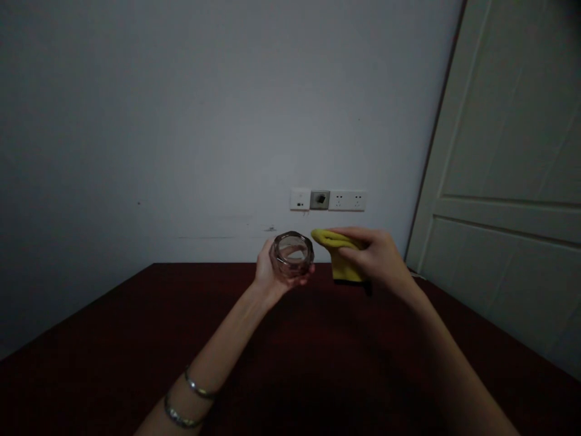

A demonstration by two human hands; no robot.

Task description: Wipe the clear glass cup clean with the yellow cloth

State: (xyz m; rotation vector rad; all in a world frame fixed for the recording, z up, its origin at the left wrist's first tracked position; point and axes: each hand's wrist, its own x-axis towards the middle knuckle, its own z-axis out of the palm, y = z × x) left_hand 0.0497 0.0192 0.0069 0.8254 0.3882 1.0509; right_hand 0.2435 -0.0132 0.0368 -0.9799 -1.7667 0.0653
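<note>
My left hand (267,275) holds a clear, faceted glass vessel (292,266), a jar or an ashtray by its look, with its round opening tilted toward me. The fingers wrap under and behind it and show through the glass. Just to the right, my right hand (374,254) pinches a folded yellow cloth (342,260) with a dark lower edge between thumb and fingers. The folded end of the cloth points at the glass rim, with a small gap between them. Both hands are raised over the dark red table.
The dark red tabletop (204,339) reaches back to a pale wall (204,121). White wall sockets (347,200) and a grey plate (320,200) sit on the wall behind my hands. A panelled door (508,181) stands at the right. Two bangles (181,418) circle my left forearm.
</note>
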